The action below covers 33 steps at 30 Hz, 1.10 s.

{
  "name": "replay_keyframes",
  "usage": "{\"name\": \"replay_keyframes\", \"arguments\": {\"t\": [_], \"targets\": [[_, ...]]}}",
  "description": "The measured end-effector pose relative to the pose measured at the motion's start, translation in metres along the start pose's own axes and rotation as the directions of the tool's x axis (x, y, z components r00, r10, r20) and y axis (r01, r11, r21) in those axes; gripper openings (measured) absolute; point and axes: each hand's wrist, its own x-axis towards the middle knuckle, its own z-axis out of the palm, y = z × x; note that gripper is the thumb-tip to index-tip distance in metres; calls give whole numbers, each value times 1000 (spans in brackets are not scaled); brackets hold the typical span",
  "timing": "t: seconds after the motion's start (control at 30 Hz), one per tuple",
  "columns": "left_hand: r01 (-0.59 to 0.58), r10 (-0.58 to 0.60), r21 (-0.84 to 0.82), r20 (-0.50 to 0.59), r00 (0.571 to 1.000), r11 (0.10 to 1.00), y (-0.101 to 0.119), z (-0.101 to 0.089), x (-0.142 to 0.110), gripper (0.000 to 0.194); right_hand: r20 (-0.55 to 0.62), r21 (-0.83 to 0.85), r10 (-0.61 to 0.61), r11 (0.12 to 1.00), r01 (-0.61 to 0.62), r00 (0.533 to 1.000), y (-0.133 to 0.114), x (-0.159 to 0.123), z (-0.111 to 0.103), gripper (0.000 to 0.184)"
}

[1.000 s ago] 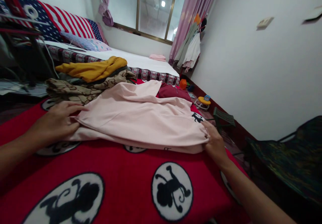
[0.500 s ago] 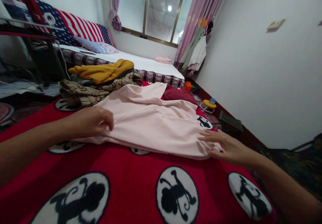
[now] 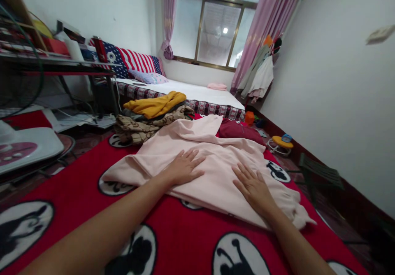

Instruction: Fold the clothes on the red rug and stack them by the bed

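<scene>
A pale pink garment [image 3: 212, 143] lies spread on a red blanket [image 3: 182, 234] printed with black-and-white monkey circles. My left hand [image 3: 183, 168] rests flat on the garment's middle, fingers stretched out. My right hand [image 3: 251, 184] lies flat on it too, a little to the right, fingers spread. Neither hand holds anything.
Behind the pink garment sit a brown patterned cloth [image 3: 142, 127], a mustard garment [image 3: 156, 104] and a dark red one [image 3: 239, 129]. A low bed [image 3: 197, 94] stands under the window. A desk [image 3: 58, 67] is at left; a small yellow stool [image 3: 279, 142] and hanging clothes [image 3: 257, 75] are at right.
Both hands left the garment's left and right edges and moved inward onto its middle, now lying flat. The view has tilted up and shifted, showing more of the room at left.
</scene>
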Motion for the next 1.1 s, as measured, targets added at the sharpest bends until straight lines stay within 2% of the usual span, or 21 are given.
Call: {"name": "replay_keyframes", "arguments": {"t": [0.3, 0.4, 0.5, 0.57, 0.67, 0.73, 0.8, 0.87, 0.93, 1.0, 1.03, 1.1], "targets": [[22, -22, -13, -5, 1000, 1000, 5, -4, 1, 66, -71, 55, 5, 998, -1, 997, 4, 3, 4, 46], [26, -27, -26, -23, 999, 999, 5, -5, 1, 66, -109, 68, 64, 996, -56, 992, 1, 3, 1, 48], [53, -64, -86, -130, 989, 995, 6, -9, 2, 65, -199, 44, 233, 973, -228, 952, 0, 3, -4, 50], [117, -139, -111, -219, 966, 987, 6, -12, 2, 64, -241, 5, 315, 946, -323, 918, 0, 3, -8, 53], [247, -265, -95, -297, 918, 964, 5, -15, 2, 64, -264, -35, 336, 934, -357, 904, 2, 4, -13, 53], [255, -268, -81, -315, 911, 963, 4, -17, 0, 56, -273, -17, 324, 940, -341, 906, 4, 4, -18, 42], [165, -172, -49, -351, 921, 985, 4, -20, -3, 40, -292, 36, 290, 956, -292, 911, 6, 1, -26, 25], [-30, 37, 23, -424, 905, 999, 5, -24, -10, 31, -342, 123, 201, 978, -168, 918, 9, -6, -34, 14], [-279, 303, 122, -470, 829, 953, 8, -29, -24, 30, -408, 195, 59, 981, 23, 911, 11, -18, -42, 10], [-468, 496, 183, -458, 737, 865, 12, -33, -42, 26, -453, 210, -88, 957, 202, 887, 13, -35, -47, 9], [-524, 549, 190, -440, 711, 831, 13, -34, -52, 23, -461, 202, -148, 943, 265, 875, 14, -43, -49, 9], [-575, 587, 168, -412, 697, 800, 14, -35, -71, 18, -470, 181, -230, 920, 348, 852, 15, -60, -50, 10]]}}
